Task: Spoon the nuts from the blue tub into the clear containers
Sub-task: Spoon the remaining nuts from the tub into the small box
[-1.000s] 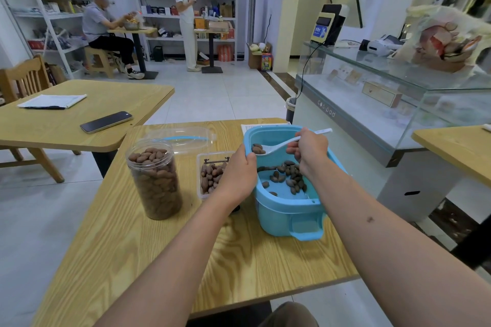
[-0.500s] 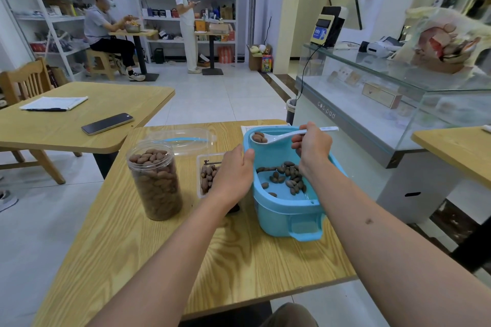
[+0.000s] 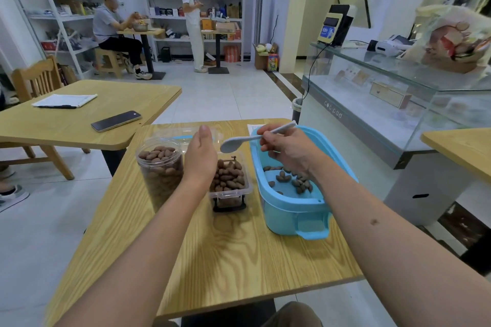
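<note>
Blue plastic tub (image 3: 295,210) sits on my wooden table (image 3: 225,260), and I take everything from it. A few brown nuts (image 3: 292,180) lie scattered on its floor. My right hand (image 3: 289,148) is above the tub's far end, fingers curled round the handle of a white spoon (image 3: 247,141); the spoon's bowl reaches out past the tub's left rim and hangs over the clear box (image 3: 229,180) just left of the tub. I cannot tell whether the spoon's bowl carries anything. That box is shallow, nearly full of nuts, and stands just beside the tub's left wall. My left hand (image 3: 200,159) is at the box's left edge, fingers straight and together, thumb side up, holding nothing; whether it touches the box I cannot tell. Left of the hand, further from the tub, stands a tall clear jar (image 3: 160,172) filled with nuts to the brim. Behind the jar and box lies a clear lid (image 3: 183,133). Well left of the tub, on another wooden table, lie a dark phone (image 3: 116,121) and some paper (image 3: 65,100). Right of the tub stands a glass counter (image 3: 385,119).
</note>
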